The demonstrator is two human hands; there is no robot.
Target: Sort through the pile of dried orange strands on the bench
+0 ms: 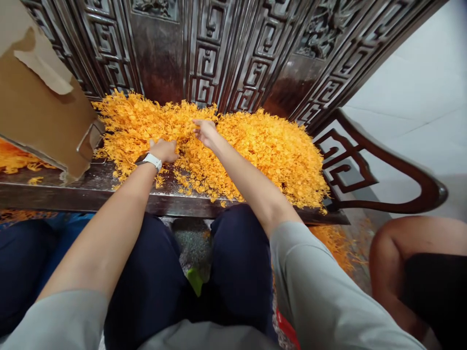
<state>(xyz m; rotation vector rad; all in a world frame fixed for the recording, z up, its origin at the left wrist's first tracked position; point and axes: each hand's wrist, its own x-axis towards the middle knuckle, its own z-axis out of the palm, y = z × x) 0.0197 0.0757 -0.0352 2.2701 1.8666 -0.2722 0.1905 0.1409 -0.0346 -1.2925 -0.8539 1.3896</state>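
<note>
A big heap of small orange plastic flower sprigs (255, 146) covers the seat of a dark carved wooden bench (109, 187). My left hand (166, 149), with a white watch at the wrist, rests in the heap with its fingers curled down into the sprigs. What it grips, if anything, is hidden. My right hand (205, 131) reaches a little farther back. Its fingers are bent and pinched on some sprigs at the top of the heap.
A torn cardboard box (40, 112) leans at the left end of the bench. The carved backrest (219, 53) rises behind the heap and a curved armrest (383, 165) closes the right end. Another person's bare knee (397, 253) is at the lower right. Sprigs litter the floor.
</note>
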